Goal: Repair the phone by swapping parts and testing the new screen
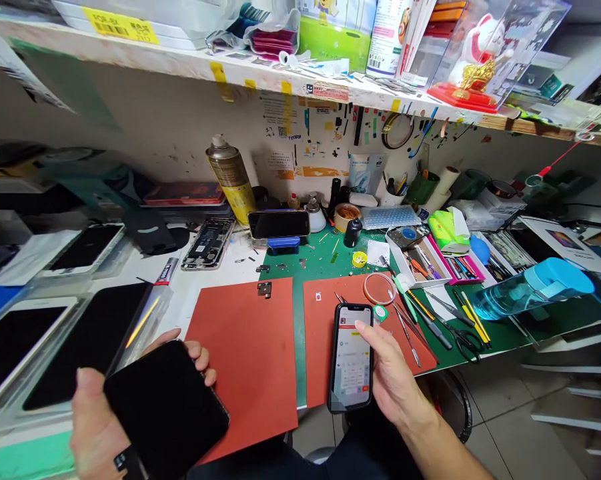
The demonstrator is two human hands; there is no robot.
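My left hand [94, 417] is wrapped around a smartphone with a dark screen [166, 407], tilted above the left red mat [250, 360]. In my right hand [393, 373] is a second smartphone with a lit screen [351, 373], showing what looks like a keypad. My right thumb lies on the upper part of that screen. A SIM tray [318, 296] rests on the right red mat [317, 340]. Small dark phone parts [264, 289] sit at the top edge of the left mat.
Another phone leans on a blue stand [283, 245]. An opened phone [208, 244] and a spray can [231, 180] are at the back left. Tweezers [407, 333], scissors [467, 343] and a blue water bottle [533, 288] lie right. A loaded shelf [300, 85] hangs overhead.
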